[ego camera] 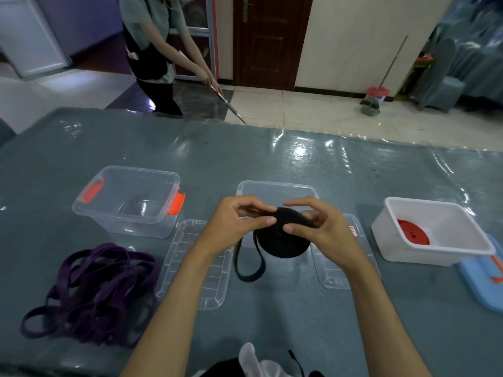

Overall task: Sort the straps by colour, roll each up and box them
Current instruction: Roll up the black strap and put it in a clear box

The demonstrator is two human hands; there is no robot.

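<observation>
A black strap roll (283, 240) is held above the table in front of the middle clear box (277, 189). My right hand (321, 227) grips the roll with thumb and curled fingers. My left hand (239, 221) pinches the strap at the roll's top left edge. The strap's loose tail (249, 270) hangs down in a loop onto the table. A tangled heap of purple strap (89, 289) lies at the left. A rolled red strap (412, 232) sits inside the white box (435, 254) at the right.
A clear box with orange latches (128, 202) stands at the left. Two clear lids (196, 265) (334, 276) lie flat on the grey table. A blue lid (481, 284) sits at the right edge. A person sweeps the floor beyond the table.
</observation>
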